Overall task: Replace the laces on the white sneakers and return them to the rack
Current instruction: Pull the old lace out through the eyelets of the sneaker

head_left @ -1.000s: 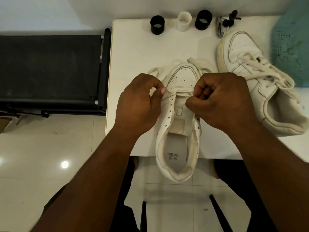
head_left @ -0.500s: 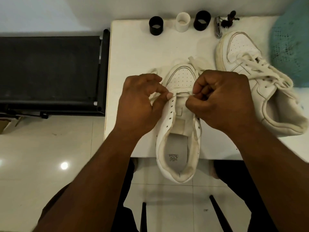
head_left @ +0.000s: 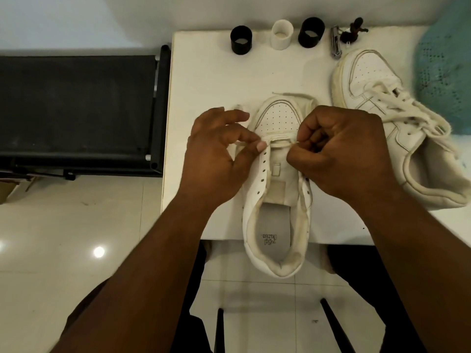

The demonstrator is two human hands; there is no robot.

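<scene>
Since the earlier frames the left hand [head_left: 216, 154] has loosened: its outer fingers [head_left: 230, 117], then curled in a fist, now fan out toward the toe, while thumb and forefinger pinch the lace [head_left: 281, 141] at the sneaker's left eyelet row. By contrast the right hand [head_left: 341, 151] has hardly shifted and stays curled tight, its fingertips pinching the other end of the lace at the right eyelet row. Between the two hands the lace runs as a short flat bar across the lowest eyelets, just behind the perforated toe cap.

Under the hands, the unlaced sneaker [head_left: 276, 220] lies on the white counter [head_left: 206, 80] with its long axis running away from the person, toe toward the far edge, heel overhanging the near edge, tongue flat and opening upward. Loose lace lies around its toe.

To the right, the second sneaker [head_left: 367, 80], laced, lies on the counter well apart from the first, its toe angled toward the far left. Along the far edge stand two black cylinders [head_left: 241, 40] with a white cylinder [head_left: 282, 34] between them. A black rack [head_left: 76, 108] sits left of the counter.
</scene>
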